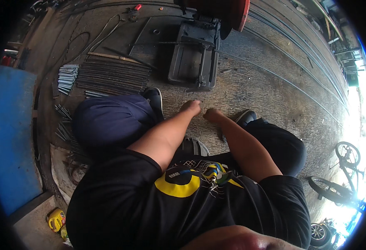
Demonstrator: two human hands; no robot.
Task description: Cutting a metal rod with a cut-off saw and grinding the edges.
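Observation:
My left hand [192, 107] and my right hand [212, 114] are close together over the floor, between my shoes. The left hand's fingers are curled closed, and a tiny dark speck shows at its tip. My right hand is also closed, with its fingers turned away from view. What either hand holds, if anything, is too small or hidden to make out. Just beyond them stands a cut-off saw with a dark metal base [193, 62] and a red guard [235, 12]. A thin rod [166, 43] lies across the saw's base.
Dark cut bars [112, 75] lie in a row at the left, beside a bundle of shiny short rods [67, 78]. Long steel rods [291, 39] stretch across the right. A blue panel [12, 137] stands far left, and a bicycle [343, 177] is at the right.

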